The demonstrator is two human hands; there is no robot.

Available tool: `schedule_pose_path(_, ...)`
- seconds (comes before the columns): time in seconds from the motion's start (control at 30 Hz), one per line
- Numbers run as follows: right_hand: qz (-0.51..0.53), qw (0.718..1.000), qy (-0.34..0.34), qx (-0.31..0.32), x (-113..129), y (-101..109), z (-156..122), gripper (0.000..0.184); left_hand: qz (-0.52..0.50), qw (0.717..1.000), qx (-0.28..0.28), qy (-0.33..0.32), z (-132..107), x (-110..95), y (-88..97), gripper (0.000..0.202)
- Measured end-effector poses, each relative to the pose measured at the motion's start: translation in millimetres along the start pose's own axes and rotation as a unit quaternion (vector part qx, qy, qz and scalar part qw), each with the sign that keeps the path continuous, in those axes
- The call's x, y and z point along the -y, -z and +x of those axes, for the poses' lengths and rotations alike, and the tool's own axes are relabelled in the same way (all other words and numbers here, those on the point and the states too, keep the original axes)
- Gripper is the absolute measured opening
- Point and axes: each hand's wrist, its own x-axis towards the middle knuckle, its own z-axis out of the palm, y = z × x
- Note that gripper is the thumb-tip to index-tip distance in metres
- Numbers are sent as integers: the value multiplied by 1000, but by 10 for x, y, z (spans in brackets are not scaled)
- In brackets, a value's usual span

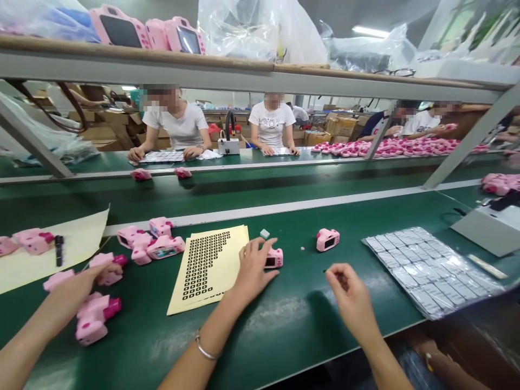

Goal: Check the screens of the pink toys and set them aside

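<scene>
Hands apart; left hand (252,265) spread over pink camera (277,258) on green bench (284,330), can't tell if gripping; right hand (330,272) pinches tiny black piece (325,271); second camera (328,240) sits beyond right fingertips; yellow printed sheet (203,265) beside left hand; white-panelled pack (430,271) at right

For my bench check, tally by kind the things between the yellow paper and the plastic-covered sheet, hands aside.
Pink cameras: 2
Small block: 1
White scrap: 1
Dark bit at the right hand: 1
Total: 5
</scene>
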Motion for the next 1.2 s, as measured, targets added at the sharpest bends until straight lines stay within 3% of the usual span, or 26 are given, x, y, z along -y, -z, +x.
schedule_pose_path(0.1, 23, 997, 24, 67, 76, -278, 3, 30, -62, 996, 68, -21, -28, 200, 71, 48)
schedule_pose_path(0.27, 39, 986, 88, 135, 362, -518, 2, 25, -231, 972, 39, 22, -223, 36, 147, 53)
schedule_pose_path(0.33, 34, 979, 113, 165, 458, -566, -4, 23, -325, 940, 68, 72, -365, -29, 213, 51)
schedule_pose_path(0.43, 11, 971, 134, 199, 539, -642, -15, 22, -457, 869, 120, 149, -595, -42, 283, 52)
schedule_pose_path(0.53, -1, 966, 134, 222, 555, -713, -41, 23, -512, 832, 116, 179, -782, -3, 275, 66)
schedule_pose_path(0.63, -30, 953, 139, 266, 552, -751, -80, 21, -468, 863, 82, 172, -886, 33, 245, 74)
schedule_pose_path(0.77, -80, 938, 165, 294, 566, -766, -124, 18, -385, 909, 48, 153, -942, 47, 266, 67)
schedule_pose_path(1.2, -172, 927, 200, 266, 620, -769, -155, 20, -333, 934, 43, 119, -959, -26, 359, 60)
